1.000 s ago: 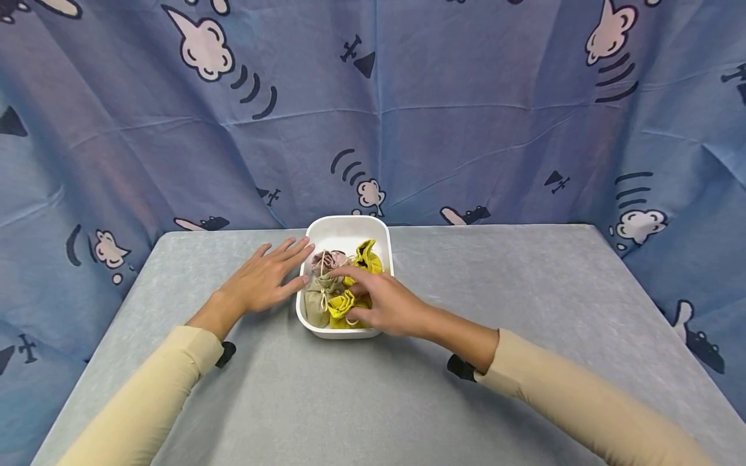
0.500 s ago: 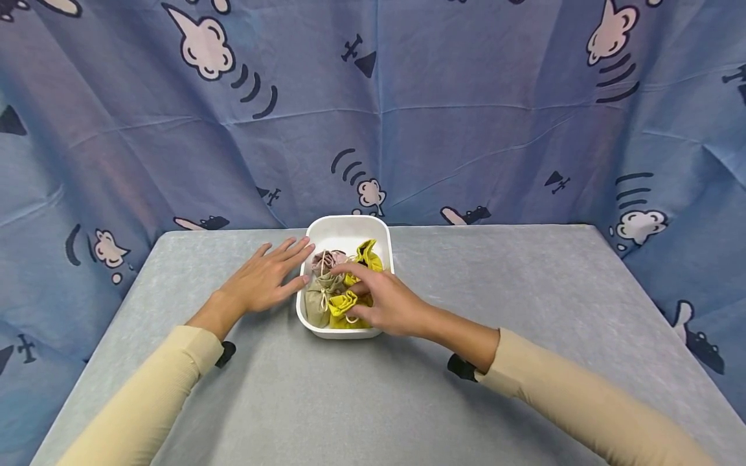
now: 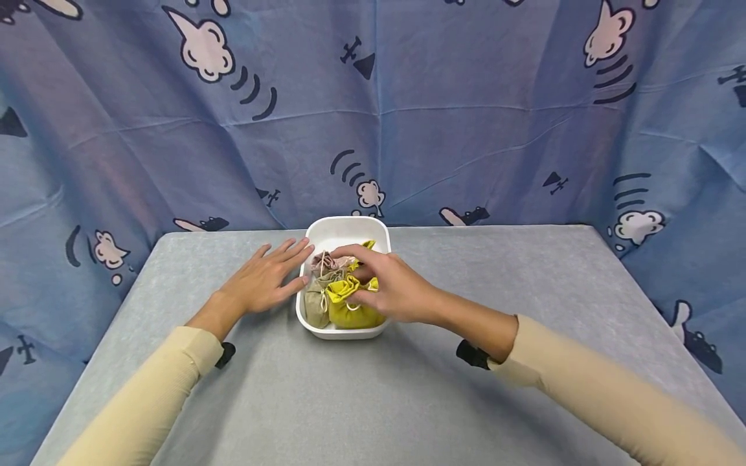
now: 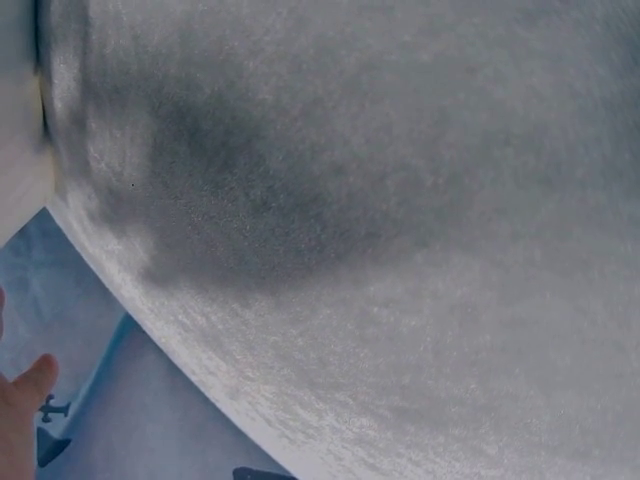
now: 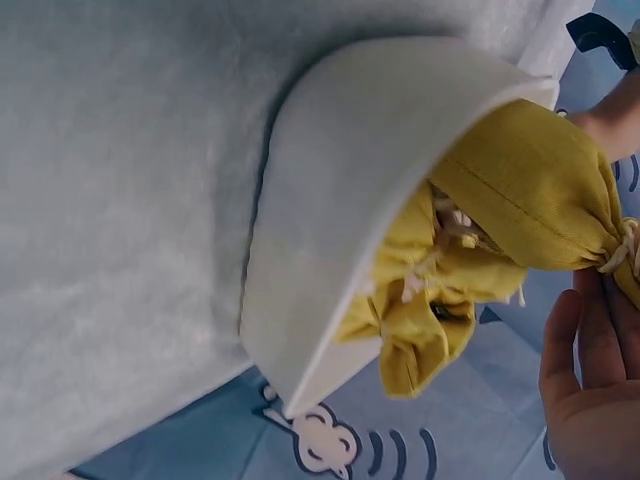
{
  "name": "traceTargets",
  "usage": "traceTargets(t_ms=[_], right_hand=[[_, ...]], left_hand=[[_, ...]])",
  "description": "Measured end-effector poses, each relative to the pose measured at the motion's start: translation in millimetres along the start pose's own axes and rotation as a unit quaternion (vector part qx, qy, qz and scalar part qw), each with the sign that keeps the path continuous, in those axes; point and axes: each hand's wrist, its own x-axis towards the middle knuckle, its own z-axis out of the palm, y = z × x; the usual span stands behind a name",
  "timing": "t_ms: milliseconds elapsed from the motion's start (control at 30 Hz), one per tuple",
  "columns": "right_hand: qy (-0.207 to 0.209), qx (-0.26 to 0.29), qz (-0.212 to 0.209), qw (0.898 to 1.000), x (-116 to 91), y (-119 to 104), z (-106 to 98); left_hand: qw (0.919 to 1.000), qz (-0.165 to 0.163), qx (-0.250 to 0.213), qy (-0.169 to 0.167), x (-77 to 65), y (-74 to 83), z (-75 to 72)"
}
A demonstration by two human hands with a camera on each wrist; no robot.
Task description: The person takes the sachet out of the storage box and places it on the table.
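My right hand [image 3: 396, 285] reaches into a white plastic bin [image 3: 344, 334] and pinches the neck of a yellow drawstring pouch [image 3: 355, 315] between thumb and fingers. In the right wrist view this pouch rises above the rim, its corded neck at the fingers [image 5: 597, 340]. Left of it lies a beige drawstring pouch [image 3: 315, 307], with a pink pouch [image 3: 319, 261] behind. Another yellow pouch [image 5: 425, 340] is partly hidden by my right hand in the head view. My left hand [image 3: 262, 278] is spread, its fingertips at the bin's left rim.
The bin stands near the back of a grey cloth-covered table [image 3: 326, 401]. A blue printed curtain [image 3: 443, 129] hangs directly behind the table. In the left wrist view mostly grey tabletop [image 4: 400, 320] shows.
My right hand has moved slightly up and away from me, and the front yellow pouch's mouth has risen with it, so more of the pouch shows. The left hand stays put.
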Motion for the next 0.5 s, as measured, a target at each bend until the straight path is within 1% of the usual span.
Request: traceTargets(t_ms=[167, 300, 500], right_hand=[[0.0, -0.007, -0.005, 1.0, -2.4, -6.1, -13.0], [0.002, -0.017, -0.012, 1.0, -3.9, -8.7, -19.6], [-0.001, -0.007, -0.024, 1.0, -6.9, -13.1, -28.3]], left_hand=[[1.0, 0.004, 0.001, 0.002, 0.5, -0.3, 1.1], [1.0, 0.004, 0.002, 0.006, -0.2, -1.4, 1.6], [1.0, 0.004, 0.002, 0.005, 0.2, -2.0, 2.4]])
